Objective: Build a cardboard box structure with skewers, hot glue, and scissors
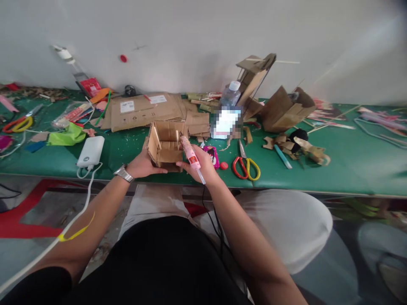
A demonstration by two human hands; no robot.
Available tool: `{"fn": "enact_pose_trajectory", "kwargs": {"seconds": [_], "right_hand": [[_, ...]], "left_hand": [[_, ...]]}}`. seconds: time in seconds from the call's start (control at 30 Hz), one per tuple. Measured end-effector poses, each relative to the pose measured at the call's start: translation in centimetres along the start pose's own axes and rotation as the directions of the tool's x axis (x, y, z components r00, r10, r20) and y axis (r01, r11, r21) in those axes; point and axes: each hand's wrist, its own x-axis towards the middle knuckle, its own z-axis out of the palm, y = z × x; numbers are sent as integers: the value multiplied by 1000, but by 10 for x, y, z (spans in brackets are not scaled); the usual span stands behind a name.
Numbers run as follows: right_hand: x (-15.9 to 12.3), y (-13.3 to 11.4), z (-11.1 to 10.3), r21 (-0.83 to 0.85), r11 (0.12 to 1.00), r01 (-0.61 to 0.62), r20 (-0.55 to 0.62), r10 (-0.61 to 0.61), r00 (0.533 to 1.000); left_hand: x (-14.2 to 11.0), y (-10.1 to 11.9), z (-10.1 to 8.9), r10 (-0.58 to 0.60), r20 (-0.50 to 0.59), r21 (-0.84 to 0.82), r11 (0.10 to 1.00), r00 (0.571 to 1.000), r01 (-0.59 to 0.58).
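In front of me, at the bench's front edge, I hold a small open cardboard box [168, 157] with wooden sticks along its inner walls. My left hand [146, 163] grips its left side and bottom, thumb along the front. A pink glue gun [190, 153] lies in my right hand [203, 165], its nozzle by the box's upper right corner and a clear glue stick poking out of its back end. My right thumb touches the lower right side of the box. The other fingers of my right hand are mostly hidden behind the glue gun.
Flattened cardboard [143, 112] lies behind the box. Scissors [245, 165] with red and yellow handles rest to the right, near a pixelated lit screen [225, 123] and a plastic bottle [230, 95]. A white power bank [90, 151] with a cable sits left. A paper bag [288, 111] stands at right.
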Motion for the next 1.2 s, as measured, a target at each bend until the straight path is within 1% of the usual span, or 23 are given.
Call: {"fn": "enact_pose_trajectory", "kwargs": {"seconds": [0.03, 0.07, 0.1, 0.13, 0.17, 0.2, 0.23, 0.27, 0.3, 0.37, 0.43, 0.47, 0.57, 0.67, 0.83, 1.07, 1.13, 1.2], "right_hand": [[0, 0, 0, -9, 1000, 1, -8, -1, 1000], [1, 0, 1, -14, 1000, -2, -13, 2, 1000], [1, 0, 1, -13, 1000, -6, -14, 6, 1000], [1, 0, 1, -5, 1000, -8, -13, 8, 1000], [1, 0, 1, 7, 1000, -7, -10, 7, 1000], [1, 1, 1, 21, 1000, -3, -6, 3, 1000], [1, 1, 1, 33, 999, 2, -1, -2, 1000], [1, 1, 2, 41, 999, 6, 5, -6, 1000], [2, 2, 2, 43, 999, 7, 9, -8, 1000], [2, 3, 2, 39, 999, 3, 17, -3, 1000], [2, 4, 3, 34, 999, 2, 21, -3, 1000], [2, 4, 3, 33, 999, 5, 22, -6, 1000], [2, 4, 4, 37, 999, 23, 21, -23, 999], [2, 4, 4, 33, 999, 27, 15, -28, 1000], [2, 5, 5, 20, 1000, 12, 14, -13, 1000], [1, 4, 4, 30, 999, -26, 20, 25, 999], [2, 3, 3, 73, 997, -20, -2, 21, 1000], [5, 0, 2, 110, 994, 17, -59, -11, 998]], "left_hand": [[-1, 0, 0, 17, -39, 11, 1000, 999, -17], [-3, 1, -2, 43, -105, 11, 999, 994, -42], [-5, 4, -4, 74, -190, 1, 997, 979, -75], [-7, 8, -8, 104, -285, -14, 994, 953, -113], [-8, 14, -14, 131, -375, -29, 988, 918, -152], [-9, 22, -20, 154, -439, -34, 982, 885, -188], [-10, 31, -27, 180, -475, -18, 977, 861, -214], [-10, 40, -34, 210, -482, 23, 974, 851, -227], [-8, 48, -41, 247, -467, 90, 968, 849, -233], [-4, 63, -52, 331, -412, 223, 940, 849, -258], [0, 71, -57, 374, -373, 291, 916, 849, -276], [2, 72, -58, 383, -370, 305, 911, 846, -279], [4, 72, -57, 385, -393, 318, 909, 835, -270], [4, 68, -56, 395, -389, 329, 904, 832, -275], [5, 66, -57, 420, -374, 356, 888, 827, -290], [7, 66, -55, 435, -419, 364, 885, 797, -291], [8, 65, -53, 430, -425, 373, 885, 796, -279], [8, 64, -51, 414, -433, 376, 890, 800, -257]]}}
